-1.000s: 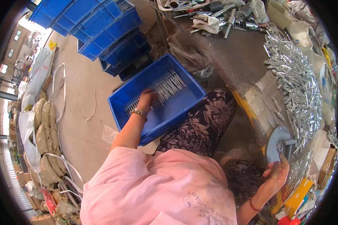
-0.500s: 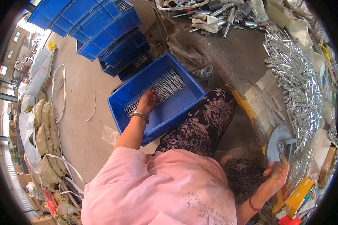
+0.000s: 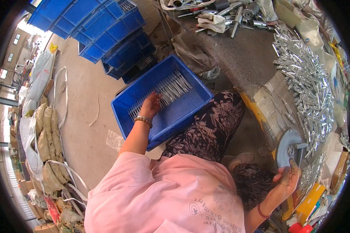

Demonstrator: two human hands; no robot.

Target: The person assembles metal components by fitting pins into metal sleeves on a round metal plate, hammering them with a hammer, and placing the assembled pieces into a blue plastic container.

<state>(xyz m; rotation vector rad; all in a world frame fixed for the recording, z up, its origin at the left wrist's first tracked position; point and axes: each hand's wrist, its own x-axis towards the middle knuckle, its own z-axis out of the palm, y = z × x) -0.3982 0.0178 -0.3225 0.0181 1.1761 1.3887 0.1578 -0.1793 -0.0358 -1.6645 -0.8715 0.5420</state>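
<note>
Inside a blue plastic crate (image 3: pixel 164 130), slim silvery metal rods (image 3: pixel 175 88) lie side by side in a long row. My left hand (image 3: pixel 151 105) is over the left part of that row, its fingers curled in at the rods. Whatever those fingers hold is too small to make out. On the right, my right hand (image 3: pixel 287 179) is at the lower edge of a round grey metal disc (image 3: pixel 287 145) that has a short lever on it. Its fingers are bent together by the disc, and what lies between them cannot be seen clearly.
Beyond the crate stands a tall stack of blue crates (image 3: pixel 105 35). A big heap of shiny metal tubes (image 3: pixel 307 85) covers the bench on the right. Metal parts and a work glove (image 3: pixel 213 23) lie at the far end. Tan sacks (image 3: pixel 50 143) line the left side.
My left hand has shifted very slightly over the rods, its fingers a little differently bent. My right hand and the disc look the same.
</note>
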